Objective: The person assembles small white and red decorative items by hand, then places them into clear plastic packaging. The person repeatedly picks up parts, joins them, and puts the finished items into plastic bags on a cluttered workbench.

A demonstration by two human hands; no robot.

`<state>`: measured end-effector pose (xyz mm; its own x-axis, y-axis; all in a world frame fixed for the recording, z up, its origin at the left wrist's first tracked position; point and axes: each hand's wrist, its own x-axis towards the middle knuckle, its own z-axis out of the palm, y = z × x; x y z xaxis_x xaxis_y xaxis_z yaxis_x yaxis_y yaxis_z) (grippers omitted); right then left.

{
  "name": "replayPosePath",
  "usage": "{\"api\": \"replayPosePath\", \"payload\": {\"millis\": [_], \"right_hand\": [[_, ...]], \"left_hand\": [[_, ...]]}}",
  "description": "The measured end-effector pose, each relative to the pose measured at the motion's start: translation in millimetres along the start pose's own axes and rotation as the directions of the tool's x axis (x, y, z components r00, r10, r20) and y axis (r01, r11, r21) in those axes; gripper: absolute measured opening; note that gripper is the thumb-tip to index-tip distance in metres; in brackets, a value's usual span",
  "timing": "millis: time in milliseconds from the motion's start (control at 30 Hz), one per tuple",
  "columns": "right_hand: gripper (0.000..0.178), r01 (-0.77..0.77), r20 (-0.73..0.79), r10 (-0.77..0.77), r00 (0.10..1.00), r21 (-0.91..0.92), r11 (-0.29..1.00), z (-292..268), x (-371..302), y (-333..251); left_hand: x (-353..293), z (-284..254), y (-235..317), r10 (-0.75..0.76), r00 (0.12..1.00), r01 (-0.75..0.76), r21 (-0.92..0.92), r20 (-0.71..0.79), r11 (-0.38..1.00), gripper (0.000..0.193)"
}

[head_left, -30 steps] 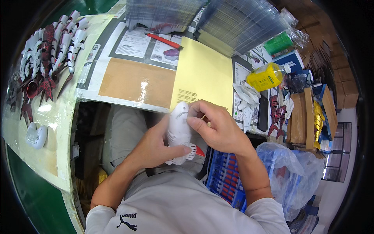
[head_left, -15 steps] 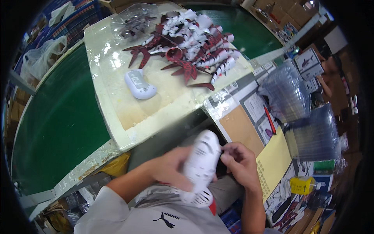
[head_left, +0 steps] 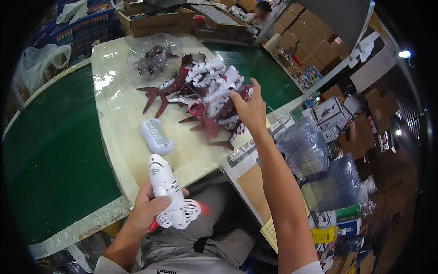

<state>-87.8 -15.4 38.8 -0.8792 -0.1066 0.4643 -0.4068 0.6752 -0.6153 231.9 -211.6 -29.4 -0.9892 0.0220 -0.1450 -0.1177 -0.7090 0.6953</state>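
Observation:
My left hand [head_left: 148, 206] is wrapped round a white toy shark body [head_left: 165, 185] with red fins, its snout pointing up and away from me, above the table's near edge. Farther off, my right hand [head_left: 253, 112] is at the right side of a pile of toy shark tails [head_left: 214, 89], white and dark red with forked fins. Its thumb and forefinger are spread apart; whether they touch a tail is hard to tell. Between the pile and the shark body lies a white handheld remote control [head_left: 157, 138] on the pale tabletop [head_left: 118, 109].
A clear plastic bag [head_left: 155, 52] with dark red parts lies at the table's far end. Green belts [head_left: 59, 150] flank the table. On the right are stacked clear plastic trays [head_left: 303, 146], a yellow bottle [head_left: 325, 234] and cartons. Other people [head_left: 261, 13] are in the background.
My right hand has left the shark body and reached forward to the tails. My left hand has carried the body left. My view has tilted up, showing more background.

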Motion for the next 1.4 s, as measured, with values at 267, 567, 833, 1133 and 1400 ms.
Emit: {"api": "replayPosePath", "payload": {"millis": [267,567,833,1133,1400], "right_hand": [[0.061,-0.094,-0.062,0.104,0.993,0.142,0.985,-17,-23,-21],[0.078,-0.116,0.114,0.023,0.993,0.949,0.294,-124,-164,-42],[0.065,-0.467,0.471,0.192,0.861,0.581,0.666,-109,-284,-54],[0.060,-0.147,0.241,0.037,0.970,0.457,0.877,-141,-295,-32],[0.051,-0.118,0.163,0.056,0.985,0.397,0.910,-150,-305,-10]], "left_hand": [[3,-7,1,-0.029,1.000,0.029,-0.074,0.008,0.997,0.083],[28,7,0,0.126,0.991,-0.131,-0.150,-0.039,0.980,0.066],[41,47,-31,0.136,0.989,-0.112,-0.306,0.059,0.945,0.062],[32,72,-56,0.235,0.945,-0.200,-0.165,0.229,0.966,0.084],[39,89,-67,0.228,0.941,-0.226,-0.038,0.250,0.973,0.084]]}}
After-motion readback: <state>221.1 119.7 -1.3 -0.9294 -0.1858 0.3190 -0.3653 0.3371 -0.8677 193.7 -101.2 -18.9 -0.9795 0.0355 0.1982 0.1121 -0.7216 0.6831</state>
